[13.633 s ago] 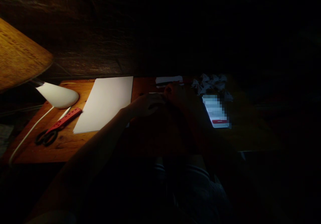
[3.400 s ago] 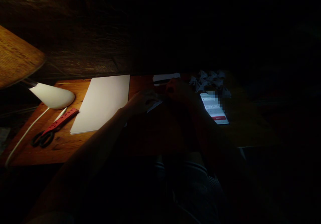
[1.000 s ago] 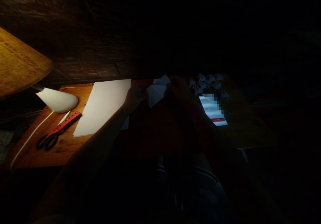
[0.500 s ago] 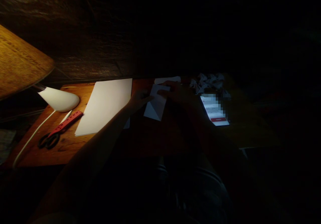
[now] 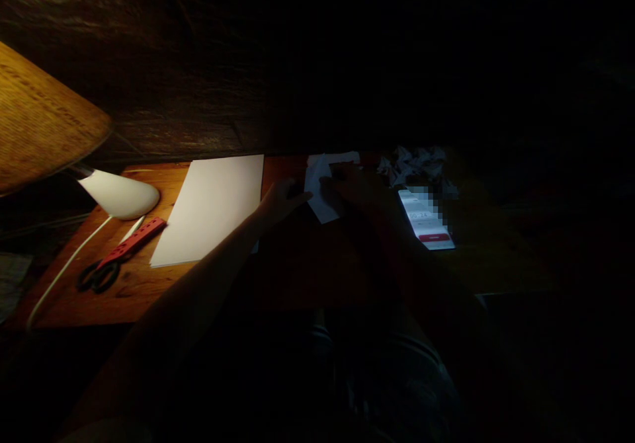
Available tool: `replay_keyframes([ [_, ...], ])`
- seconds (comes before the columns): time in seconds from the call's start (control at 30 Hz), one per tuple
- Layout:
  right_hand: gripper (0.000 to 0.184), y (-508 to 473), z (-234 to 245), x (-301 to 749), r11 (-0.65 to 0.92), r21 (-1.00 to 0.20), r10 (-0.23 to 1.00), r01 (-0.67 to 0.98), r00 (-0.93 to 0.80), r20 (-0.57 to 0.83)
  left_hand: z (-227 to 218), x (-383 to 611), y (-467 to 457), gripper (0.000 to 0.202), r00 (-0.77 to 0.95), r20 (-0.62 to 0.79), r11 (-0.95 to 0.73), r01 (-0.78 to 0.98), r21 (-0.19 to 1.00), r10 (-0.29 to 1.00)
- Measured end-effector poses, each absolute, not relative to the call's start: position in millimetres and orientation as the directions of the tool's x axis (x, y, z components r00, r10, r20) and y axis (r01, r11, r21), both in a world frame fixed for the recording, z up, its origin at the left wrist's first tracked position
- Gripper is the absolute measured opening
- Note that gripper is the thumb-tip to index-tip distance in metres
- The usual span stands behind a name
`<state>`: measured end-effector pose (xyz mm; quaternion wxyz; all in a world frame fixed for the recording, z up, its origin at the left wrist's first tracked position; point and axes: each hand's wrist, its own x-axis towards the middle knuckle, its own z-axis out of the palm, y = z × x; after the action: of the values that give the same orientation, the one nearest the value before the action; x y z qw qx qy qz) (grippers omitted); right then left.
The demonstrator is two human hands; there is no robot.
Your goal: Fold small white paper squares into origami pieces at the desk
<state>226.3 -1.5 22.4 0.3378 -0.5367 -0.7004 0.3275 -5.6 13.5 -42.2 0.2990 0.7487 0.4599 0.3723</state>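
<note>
A small folded sheet of paper [image 5: 317, 188] is between my hands, above the dark middle of the table. Its top now comes to a point. My left hand [image 5: 282, 201] pinches its left edge, thumb in front and the other fingers partly lost in shadow. From the right side, my right hand [image 5: 354, 186] grips the same paper, a fingertip showing dark against its face. Behind it lies another piece of white paper [image 5: 347, 157]. Left of my left hand is a stack of white sheets [image 5: 213, 211].
A lamp [image 5: 122, 195] with a wooden-looking shade stands at the left, its white cord trailing forward. Black-handled scissors [image 5: 99, 276] in a red cover lie before it. At the right are a lit phone [image 5: 426, 221] and several folded paper pieces [image 5: 414, 165] on the wooden table [image 5: 136, 304].
The folded paper has turned from a slanted rectangle to a shape pointed at the top, shifting slightly right. My left hand has followed it to the right.
</note>
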Motion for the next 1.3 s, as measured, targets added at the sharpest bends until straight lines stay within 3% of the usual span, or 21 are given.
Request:
replay_keyframes([
  [0.13, 0.024, 1, 19, 228, 0.238, -0.645, 0.971, 0.726, -0.201, 0.132, -38, -6, 9, 0.046, 0.239, 0.481, -0.522, 0.578, 0.627, 0.843],
  [0.23, 0.036, 5, 14, 226, 0.251, -0.531, 0.968, 0.809, -0.220, 0.121, -28, -7, 5, 0.031, 0.333, 0.581, -0.637, 0.619, 0.459, 0.743],
  [0.3, 0.040, 5, 13, 226, 0.232, -0.480, 0.973, 0.846, -0.209, 0.101, -22, -6, 2, 0.021, 0.454, 0.584, -0.717, 0.594, 0.365, 0.673],
  [0.4, 0.031, 2, 16, 226, 0.208, -0.429, 0.978, 0.879, -0.190, 0.085, -18, -3, -2, 0.019, 0.583, 0.562, -0.797, 0.538, 0.275, 0.587],
  [0.53, 0.025, 1, 18, 227, 0.200, -0.397, 0.980, 0.896, -0.187, 0.071, -16, -1, -8, 0.027, 0.596, 0.579, -0.803, 0.564, 0.191, 0.556],
  [0.63, 0.024, 4, 11, 227, 0.212, -0.420, 0.977, 0.883, -0.194, 0.086, -14, 1, -11, 0.027, 0.597, 0.579, -0.807, 0.554, 0.203, 0.555],
  [0.9, 0.013, 14, -4, 231, 0.236, -0.515, 0.971, 0.824, -0.189, 0.144, -21, 3, -5, 0.028, 0.711, 0.330, -0.775, 0.496, 0.391, 0.621],
  [1.03, 0.026, 13, -4, 232, 0.223, -0.541, 0.974, 0.811, -0.170, 0.147, -21, 0, -5, 0.031, 0.708, 0.273, -0.745, 0.526, 0.411, 0.651],
  [1.3, 0.019, 12, 4, 231, 0.210, -0.593, 0.977, 0.778, -0.139, 0.163, -16, 1, -8, 0.037, 0.740, 0.216, -0.751, 0.533, 0.390, 0.637],
])
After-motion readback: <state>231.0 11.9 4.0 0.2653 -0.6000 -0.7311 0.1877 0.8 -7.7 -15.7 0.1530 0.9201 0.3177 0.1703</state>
